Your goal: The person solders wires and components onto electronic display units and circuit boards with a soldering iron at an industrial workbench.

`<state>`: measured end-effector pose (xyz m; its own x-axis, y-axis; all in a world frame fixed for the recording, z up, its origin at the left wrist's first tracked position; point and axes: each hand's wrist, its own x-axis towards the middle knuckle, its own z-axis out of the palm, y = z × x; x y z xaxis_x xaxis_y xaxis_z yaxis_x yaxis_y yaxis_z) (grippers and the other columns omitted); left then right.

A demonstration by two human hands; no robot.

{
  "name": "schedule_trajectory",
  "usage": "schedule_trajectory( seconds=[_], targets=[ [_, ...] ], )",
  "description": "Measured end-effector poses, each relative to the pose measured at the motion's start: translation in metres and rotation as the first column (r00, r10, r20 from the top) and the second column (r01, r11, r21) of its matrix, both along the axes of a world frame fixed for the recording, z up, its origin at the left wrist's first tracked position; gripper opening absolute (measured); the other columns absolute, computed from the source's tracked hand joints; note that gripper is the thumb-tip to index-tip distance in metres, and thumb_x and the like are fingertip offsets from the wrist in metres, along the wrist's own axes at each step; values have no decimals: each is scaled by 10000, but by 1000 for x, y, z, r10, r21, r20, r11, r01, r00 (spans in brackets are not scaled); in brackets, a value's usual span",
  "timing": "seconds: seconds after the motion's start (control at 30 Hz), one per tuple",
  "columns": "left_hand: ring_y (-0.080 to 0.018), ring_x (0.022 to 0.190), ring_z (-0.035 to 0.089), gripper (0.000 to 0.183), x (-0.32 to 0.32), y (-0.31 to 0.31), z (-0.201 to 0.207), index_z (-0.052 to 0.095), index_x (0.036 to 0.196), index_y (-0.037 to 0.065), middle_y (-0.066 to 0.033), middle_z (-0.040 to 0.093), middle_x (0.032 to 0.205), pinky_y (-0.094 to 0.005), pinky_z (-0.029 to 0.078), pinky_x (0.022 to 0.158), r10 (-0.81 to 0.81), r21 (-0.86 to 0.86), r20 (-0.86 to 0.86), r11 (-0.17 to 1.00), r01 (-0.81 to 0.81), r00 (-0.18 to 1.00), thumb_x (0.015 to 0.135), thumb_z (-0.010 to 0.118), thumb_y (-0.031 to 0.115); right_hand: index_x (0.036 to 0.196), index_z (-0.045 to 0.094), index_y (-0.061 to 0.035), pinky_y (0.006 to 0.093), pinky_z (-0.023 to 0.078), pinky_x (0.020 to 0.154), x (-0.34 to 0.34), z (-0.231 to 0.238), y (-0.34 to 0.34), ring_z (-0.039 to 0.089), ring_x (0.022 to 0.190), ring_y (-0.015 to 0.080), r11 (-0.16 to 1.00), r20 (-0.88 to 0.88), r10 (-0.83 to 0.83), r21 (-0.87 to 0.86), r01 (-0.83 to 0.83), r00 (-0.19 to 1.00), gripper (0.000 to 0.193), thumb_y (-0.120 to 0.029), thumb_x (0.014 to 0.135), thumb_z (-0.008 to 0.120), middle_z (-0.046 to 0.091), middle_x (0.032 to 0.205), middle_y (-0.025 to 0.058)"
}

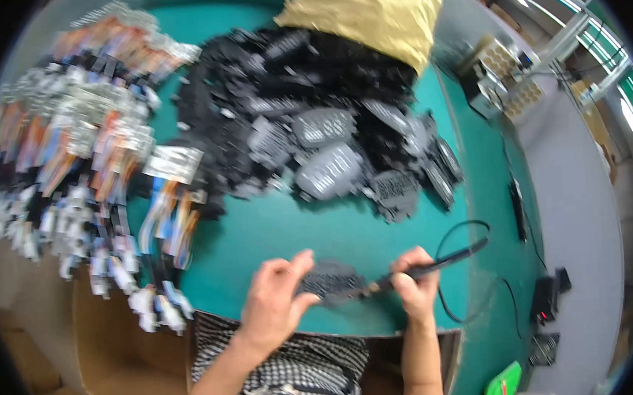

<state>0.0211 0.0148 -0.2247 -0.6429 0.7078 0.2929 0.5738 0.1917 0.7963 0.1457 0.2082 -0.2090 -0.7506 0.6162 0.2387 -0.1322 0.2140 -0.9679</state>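
Near the table's front edge lies a dark grey plastic part, oval, with a textured inner face. My left hand grips it by its left end between thumb and fingers. In the fist of my right hand is a black corded stick-shaped tool that looks like a soldering iron. Its brass-coloured tip meets the right end of the part; motion blur hides whether it touches. Beyond my hands are more grey plastic parts, some showing a smooth slotted face, others their inner side.
A heap of black parts spills from a yellowish bag at the back. Bundled wires with white connectors cover the left side. An open cardboard box stands below the edge. The tool's cable loops at right, near black devices.
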Motion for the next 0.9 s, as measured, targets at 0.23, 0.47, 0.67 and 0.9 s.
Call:
schedule_trajectory(
  seconds=[0.23, 0.47, 0.67, 0.9],
  targets=[
    [-268, 1001, 527, 560, 4, -24, 33, 503, 1194, 45, -119, 591, 1061, -340, 453, 829, -34, 177, -180, 982, 66, 983, 706, 722, 212, 828, 415, -85, 142, 178, 341, 14, -10, 11, 249, 425, -9, 917, -168, -319, -304, 258, 933, 76, -100, 855, 484, 377, 592, -28],
    [-301, 806, 560, 287, -131, -130, 150, 593, 977, 20, -121, 611, 872, -382, 457, 730, 510, 285, -781, 804, -522, 361, 704, 566, -65, 829, 466, -75, 191, 240, 383, 16, 4, 14, 272, 430, 35, 922, -267, -261, -355, 158, 928, 63, -40, 869, 501, 338, 563, -40],
    [-230, 1017, 513, 453, -287, -188, 154, 552, 1110, 141, -28, 576, 1066, -364, 430, 820, -96, -331, -901, 782, -528, 423, 700, 517, -48, 833, 467, -81, 194, 231, 379, 4, 13, 10, 269, 427, 33, 902, -222, -277, -396, 173, 935, 69, -45, 869, 514, 333, 558, -45],
    [-235, 936, 537, 356, -307, -171, 154, 573, 1039, 170, -46, 570, 909, -365, 437, 761, -128, -414, -873, 707, -574, 471, 736, 513, -6, 837, 415, -96, 163, 158, 335, 4, 0, 15, 229, 402, -15, 922, -250, -306, -318, 221, 919, 151, -185, 875, 530, 299, 579, -74]
  ],
)
